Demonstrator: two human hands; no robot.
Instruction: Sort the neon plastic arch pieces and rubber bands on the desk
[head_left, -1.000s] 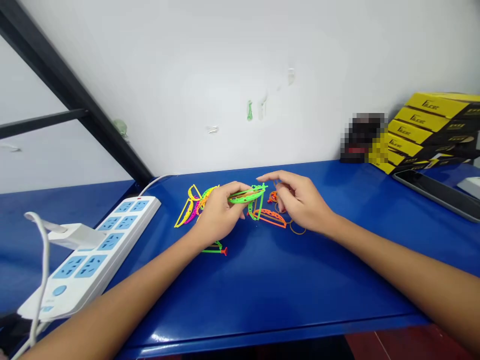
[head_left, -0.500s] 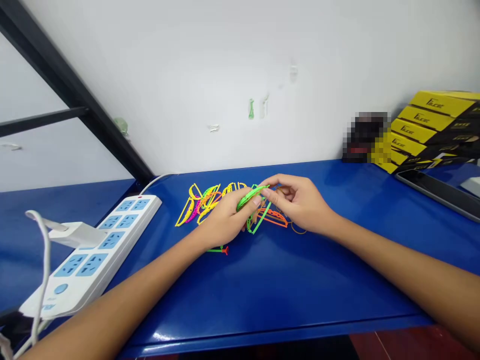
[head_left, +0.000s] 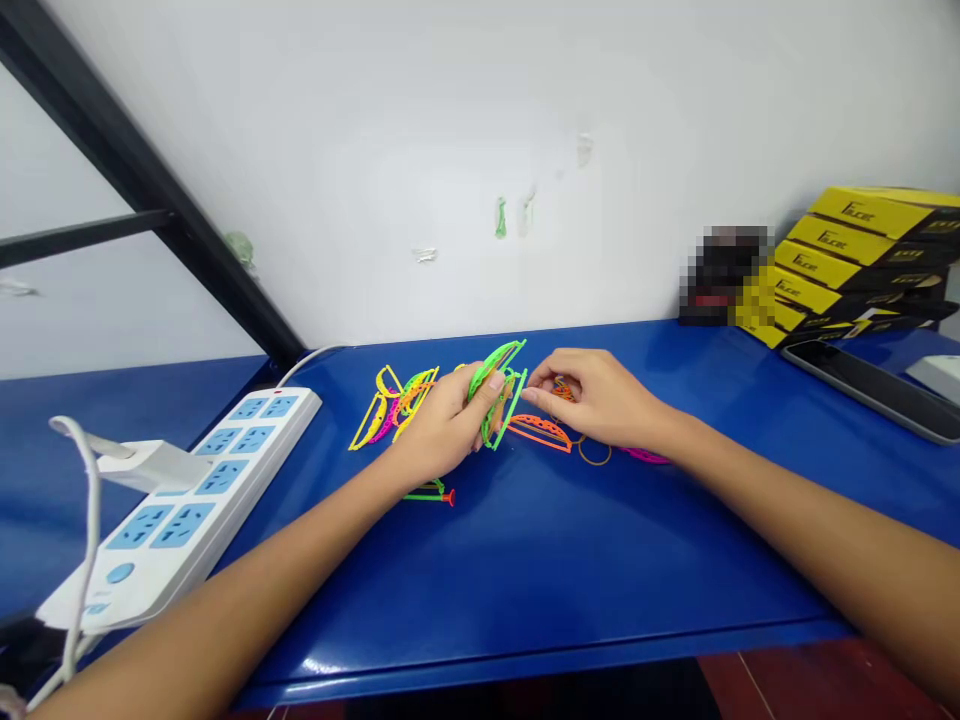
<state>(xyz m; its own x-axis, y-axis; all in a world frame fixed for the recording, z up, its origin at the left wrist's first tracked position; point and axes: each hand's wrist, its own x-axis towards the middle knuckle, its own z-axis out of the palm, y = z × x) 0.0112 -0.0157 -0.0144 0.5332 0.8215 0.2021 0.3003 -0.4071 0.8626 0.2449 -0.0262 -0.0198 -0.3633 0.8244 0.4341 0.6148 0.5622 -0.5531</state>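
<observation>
My left hand (head_left: 444,422) is closed around bright green plastic toy bows (head_left: 495,368), the thumb pressing on them. One bow points up to the right and another hangs lower in the same grip. Just to the right, my right hand (head_left: 592,395) has thumb and forefinger pinched together close to the green bow's edge; whatever lies between those fingertips is too small to see. Under the hands, an orange toy bow (head_left: 541,432) lies on the table, with a tan rubber band (head_left: 595,452) beside it. Part of a magenta piece (head_left: 645,456) shows below my right wrist.
Yellow, magenta and orange toy bows (head_left: 367,421) lie left of my hands. A green stick with a red suction tip (head_left: 448,497) rests nearer. A white power strip (head_left: 225,480) stands left; a phone (head_left: 874,385) and yellow-black boxes (head_left: 855,245) are at right on the blue table (head_left: 525,580).
The upper green bow has tilted up to the right in my left hand, showing its straight edge. My right fingertips have come off the bow and sit slightly apart from it.
</observation>
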